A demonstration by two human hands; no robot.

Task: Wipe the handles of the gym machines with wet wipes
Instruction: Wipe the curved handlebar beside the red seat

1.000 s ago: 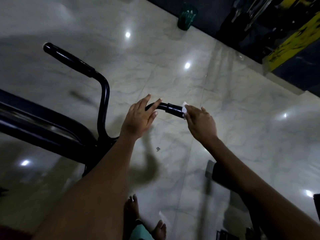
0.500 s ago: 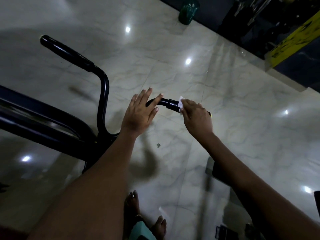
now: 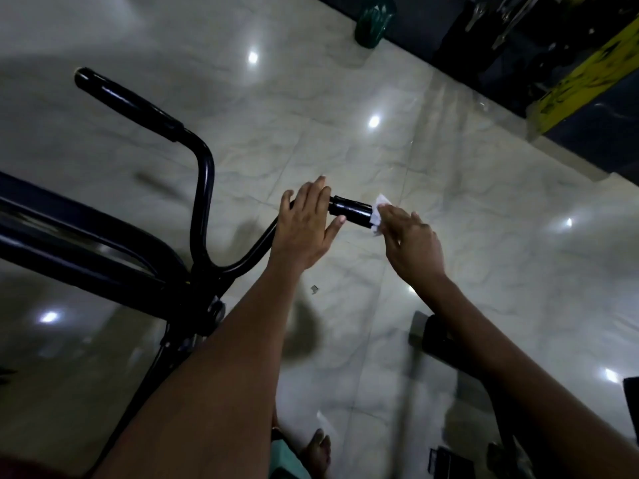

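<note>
Black, glossy handle grip (image 3: 350,211) shows only between the hands. The left hand (image 3: 306,226) rests on the bar with straight fingers; the right hand (image 3: 413,242) pinches a white wet wipe (image 3: 378,212) around the grip's end, mostly hiding it.

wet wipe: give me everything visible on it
The wet wipe is white, thin and crumpled, only partly visible: one corner pokes up above the right hand, another bit shows below. It sits wrapped against the outer end of the glossy black handle grip, held there by the right hand's fingers. The left hand rests on the bar and doesn't touch it.
</note>
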